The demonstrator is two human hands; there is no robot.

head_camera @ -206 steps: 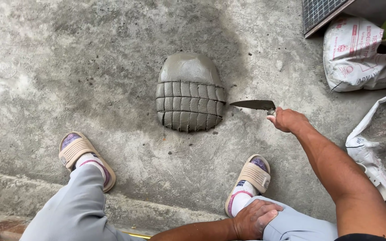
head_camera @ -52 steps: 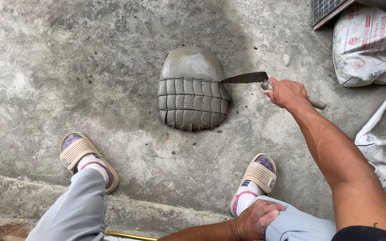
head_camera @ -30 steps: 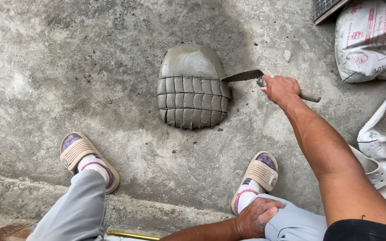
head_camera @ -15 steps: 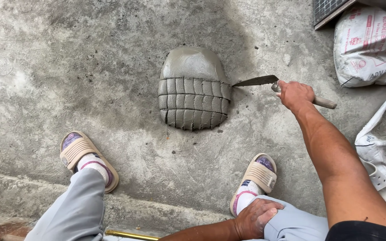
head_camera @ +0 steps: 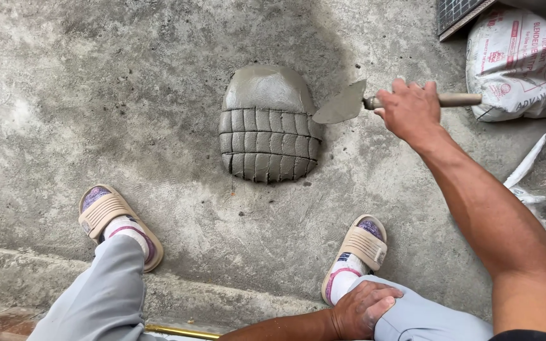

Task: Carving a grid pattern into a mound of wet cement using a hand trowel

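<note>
A rounded mound of wet grey cement [head_camera: 268,123] lies on the concrete floor. Its lower part is scored into a grid of small blocks and its top is smooth. My right hand [head_camera: 409,110] grips the wooden handle of a pointed trowel [head_camera: 342,104]. The trowel blade tip touches the mound's upper right edge. My left hand [head_camera: 364,309] rests on my right knee, fingers curled over the trouser cloth and holding nothing.
My feet in tan slide sandals [head_camera: 118,221] [head_camera: 356,252] stand either side, below the mound. A white printed sack [head_camera: 516,63] lies at the upper right beside a dark grate [head_camera: 456,12]. Another white bag [head_camera: 541,183] sits at the right edge. A concrete step edge [head_camera: 222,297] runs along the bottom.
My right hand has turned the trowel so the blade's flat face shows and its tip meets the mound's upper right side. The left hand has stayed on the knee.
</note>
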